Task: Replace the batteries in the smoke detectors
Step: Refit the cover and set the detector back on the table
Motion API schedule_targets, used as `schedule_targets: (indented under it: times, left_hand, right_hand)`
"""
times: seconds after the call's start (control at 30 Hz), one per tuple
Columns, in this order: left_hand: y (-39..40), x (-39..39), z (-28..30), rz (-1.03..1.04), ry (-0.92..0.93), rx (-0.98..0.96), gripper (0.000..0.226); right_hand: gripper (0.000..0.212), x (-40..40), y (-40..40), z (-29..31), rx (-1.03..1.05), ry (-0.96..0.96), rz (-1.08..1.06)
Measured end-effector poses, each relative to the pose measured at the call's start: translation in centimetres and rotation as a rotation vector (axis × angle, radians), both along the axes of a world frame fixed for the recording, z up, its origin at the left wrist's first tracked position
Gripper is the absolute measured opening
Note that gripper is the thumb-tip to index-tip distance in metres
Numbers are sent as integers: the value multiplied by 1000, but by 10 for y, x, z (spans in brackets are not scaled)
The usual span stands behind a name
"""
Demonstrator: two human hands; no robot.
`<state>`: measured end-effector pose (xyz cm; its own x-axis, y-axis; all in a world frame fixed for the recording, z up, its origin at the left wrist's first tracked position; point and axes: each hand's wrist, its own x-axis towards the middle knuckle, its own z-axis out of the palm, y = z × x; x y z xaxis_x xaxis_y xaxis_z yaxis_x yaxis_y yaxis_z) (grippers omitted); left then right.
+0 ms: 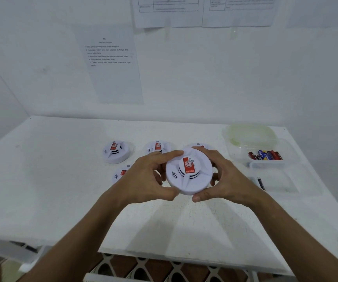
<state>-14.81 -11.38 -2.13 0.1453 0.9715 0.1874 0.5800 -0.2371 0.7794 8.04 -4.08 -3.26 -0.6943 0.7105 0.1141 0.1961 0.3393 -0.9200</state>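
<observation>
Two bare hands hold one white round smoke detector (188, 171) above a white table (62, 180), its face with a red label turned up toward the camera. The left hand (149, 180) grips its left rim, thumb on the near edge and fingers curled over the far edge. The right hand (223, 180) grips the right rim the same way, thumb at the near edge.

Four more smoke detectors rest on the table, making five in all. One (121, 174) lies just left of the held detector, partly hidden by the left hand. Behind the held detector stand three in a row: one far left (116, 152), one in the middle (157, 147), and one (199, 146) mostly hidden behind the held detector.

To the right of the held detector sits a clear plastic container (265, 161) holding a cluster of red and blue batteries (265, 155); their exact number cannot be told. Behind it lies a clear lid (247, 135). Nearer, right of the held detector, a second clear container (280, 182) holds one dark battery (261, 183).
</observation>
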Motion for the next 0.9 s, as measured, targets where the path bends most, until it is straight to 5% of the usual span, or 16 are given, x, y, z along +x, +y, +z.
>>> schedule_targets:
  times: [0.9]
  left_hand:
    - [4,-3,0,-1,21,22,77]
  right_hand:
    - [97,-4,3,0,18,11,13]
